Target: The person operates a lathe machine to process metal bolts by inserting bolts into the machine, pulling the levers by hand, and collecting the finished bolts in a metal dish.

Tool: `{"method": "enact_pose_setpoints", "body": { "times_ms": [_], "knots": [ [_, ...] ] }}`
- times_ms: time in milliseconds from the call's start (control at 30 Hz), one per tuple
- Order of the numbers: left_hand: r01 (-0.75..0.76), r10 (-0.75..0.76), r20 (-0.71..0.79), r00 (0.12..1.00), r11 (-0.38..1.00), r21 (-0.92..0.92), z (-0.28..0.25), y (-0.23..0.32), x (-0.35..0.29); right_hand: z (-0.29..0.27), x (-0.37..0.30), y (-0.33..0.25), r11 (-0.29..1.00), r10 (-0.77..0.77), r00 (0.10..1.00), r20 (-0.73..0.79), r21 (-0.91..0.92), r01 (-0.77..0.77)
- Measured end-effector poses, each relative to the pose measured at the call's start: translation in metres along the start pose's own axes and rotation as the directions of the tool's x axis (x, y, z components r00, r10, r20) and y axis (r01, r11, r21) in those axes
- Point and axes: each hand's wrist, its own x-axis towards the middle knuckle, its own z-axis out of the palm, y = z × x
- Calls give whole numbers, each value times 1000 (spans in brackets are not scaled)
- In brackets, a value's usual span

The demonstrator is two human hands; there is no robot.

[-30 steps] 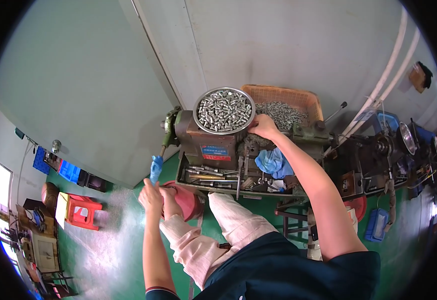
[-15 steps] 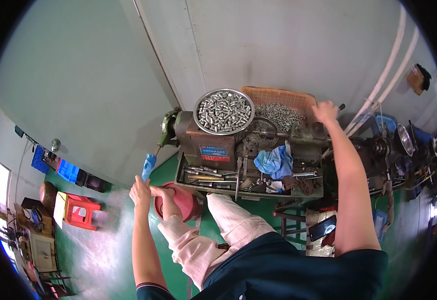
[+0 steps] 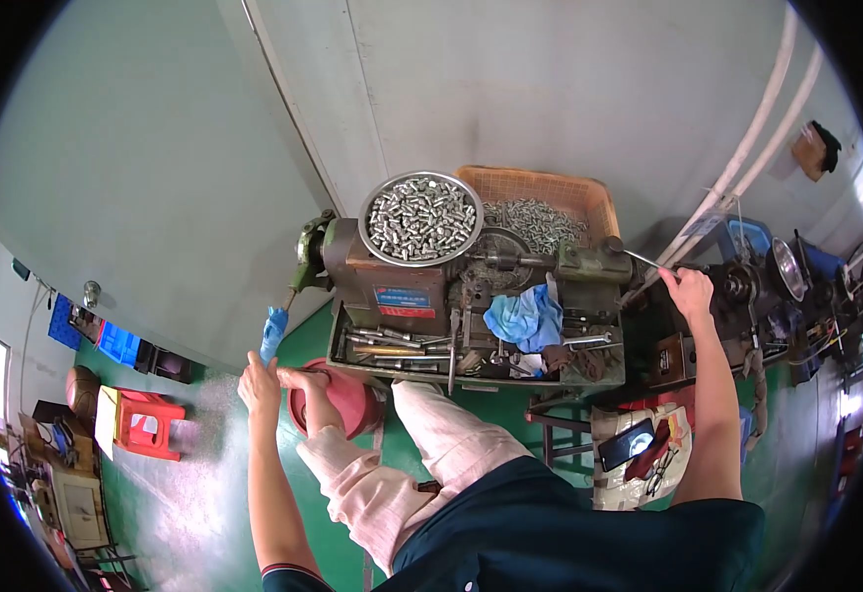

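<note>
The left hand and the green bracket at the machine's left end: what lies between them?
In the head view, a blue-wrapped grip and a short metal rod lie between the left hand and the green bracket.

The left hand (image 3: 260, 385) grips a blue-wrapped lever (image 3: 272, 333); the right hand (image 3: 690, 292) holds a metal lever (image 3: 643, 259). A bowl (image 3: 417, 264) of metal parts (image 3: 423, 219) sits atop the machine (image 3: 364, 281).

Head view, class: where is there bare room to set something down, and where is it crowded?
Bare green floor shows between the red stool and left hand, and a smaller patch between the tray, trousers and dark frame. Crowded: the tray, with tools and a blue rag; the metal bowl and orange basket, holding small metal parts.
</note>
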Motion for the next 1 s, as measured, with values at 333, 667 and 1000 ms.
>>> {"method": "enact_pose_setpoints", "body": {
  "times_ms": [333,667,1000],
  "knots": [
    [-27,27,-9,1000,1000,1,3,-2,1,-6,-6,-9,998,40,999,5,-52,-39],
    [-26,26,-1,1000,1000,16,4,-1,2,-10,-9,-16,992,104,994,43,-77,-101],
    [-32,32,-4,999,999,20,4,-1,2,-14,-12,-21,986,154,985,84,-86,-146]
  ]
}}
